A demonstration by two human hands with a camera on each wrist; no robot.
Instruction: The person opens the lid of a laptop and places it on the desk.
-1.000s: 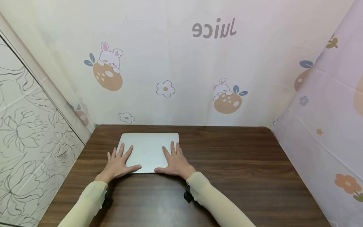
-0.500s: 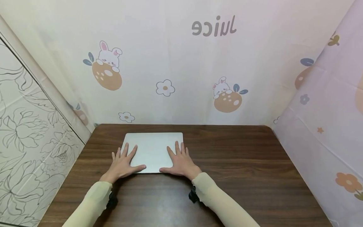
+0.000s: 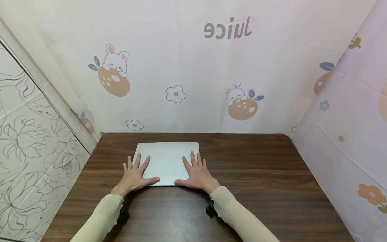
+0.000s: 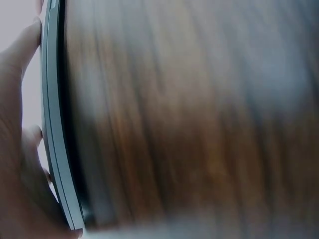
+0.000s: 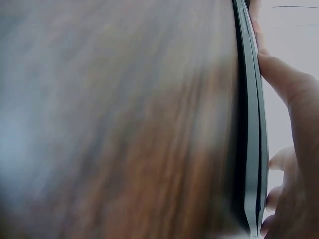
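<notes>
A closed silver laptop (image 3: 166, 161) lies flat on the brown wooden table, left of the middle in the head view. My left hand (image 3: 133, 176) rests spread on its near left corner, the thumb along the front edge and the outer fingers past the left side. On the near right corner rests my right hand (image 3: 198, 174), its fingers spread and straight. The left wrist view shows the laptop's thin front edge (image 4: 57, 119), with a seam between lid and base. In the right wrist view, the right thumb (image 5: 281, 74) touches the lid by that edge.
The wood-grain table (image 3: 257, 174) extends to the right of the laptop and in front of it. A printed curtain (image 3: 199, 67) hangs behind the table's far edge. Patterned cloths flank both sides. A black device (image 3: 210, 209) is strapped at the right wrist.
The laptop has slid to the right across the table, with both hands moving along on it. The fingers keep the same spread.
</notes>
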